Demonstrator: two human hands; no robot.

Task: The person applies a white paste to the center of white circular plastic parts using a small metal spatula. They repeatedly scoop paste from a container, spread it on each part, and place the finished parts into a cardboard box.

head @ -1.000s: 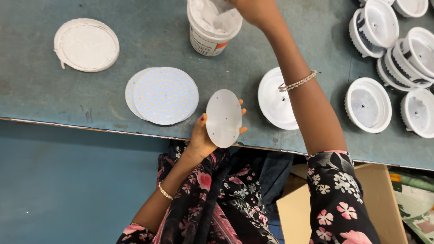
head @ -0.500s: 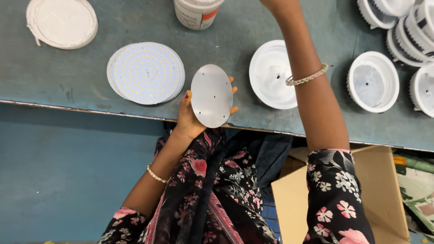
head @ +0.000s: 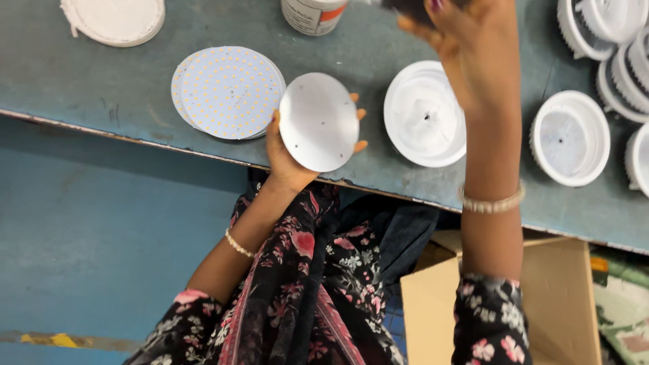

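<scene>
My left hand [head: 287,159] holds a plain white round disc [head: 319,122] by its edge, tilted up just above the table's near edge. To its left a small stack of round boards with rows of tiny yellow dots [head: 226,91] lies flat on the table. An empty white round housing [head: 426,111] sits to the disc's right. My right hand [head: 466,47] is raised over that housing, fingers closed around a small dark thing [head: 409,7] that the top edge mostly cuts off. A white tub [head: 313,15] stands behind the disc.
A white lid [head: 115,20] lies at the far left of the blue-grey table [head: 101,81]. Several more white housings [head: 571,138] are grouped at the right. An open cardboard box [head: 561,297] stands below the table edge by my right arm.
My right hand has come away from the tub toward me and now hangs over the empty housing. The left hand keeps the white disc in about the same place.
</scene>
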